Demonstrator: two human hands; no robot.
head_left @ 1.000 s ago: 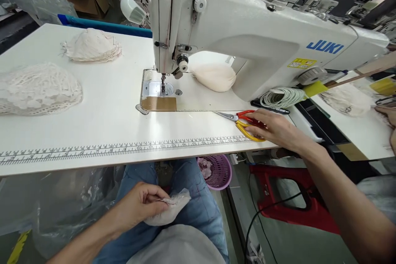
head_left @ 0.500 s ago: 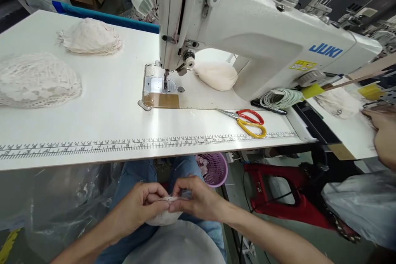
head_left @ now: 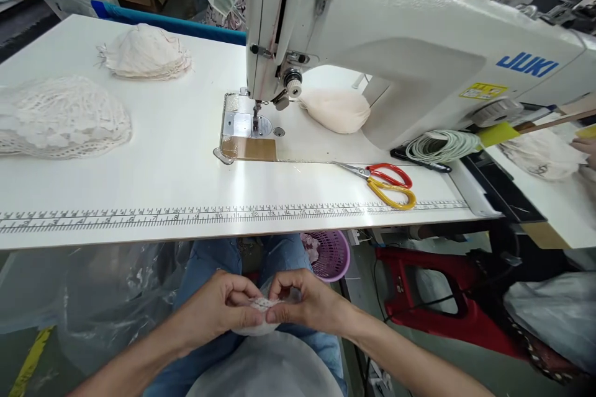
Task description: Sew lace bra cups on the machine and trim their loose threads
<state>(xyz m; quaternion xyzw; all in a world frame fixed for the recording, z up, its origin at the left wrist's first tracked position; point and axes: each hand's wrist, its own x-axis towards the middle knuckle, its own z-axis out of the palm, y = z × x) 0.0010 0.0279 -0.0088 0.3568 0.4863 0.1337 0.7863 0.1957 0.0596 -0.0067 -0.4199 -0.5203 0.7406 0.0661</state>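
Note:
Over my lap, below the table's front edge, both hands pinch a small white lace-edged fabric piece (head_left: 257, 328). My left hand (head_left: 228, 307) grips its left side between thumb and fingers. From the right, my right hand (head_left: 305, 303) pinches the same edge, thumb in front. A short strip of patterned lace shows between the two thumbs. The rounded lower part of the cloth hangs beneath my fingers, and the rest of it is hidden by them.
A white JUKI sewing machine (head_left: 400, 43) stands on the table (head_left: 153, 180). Scissors (head_left: 388, 185), a cord coil (head_left: 437, 146) and a cream cup-shaped piece (head_left: 338, 110) lie there. Lace piles (head_left: 69, 118) and cloth piles (head_left: 145, 54) sit left. Below are a purple basket (head_left: 333, 257) and red stool (head_left: 433, 316).
My hands have shifted slightly, and more of the lace edge shows between my thumbs. The view has turned a little left. At far right, another person's hand has moved mostly out of view.

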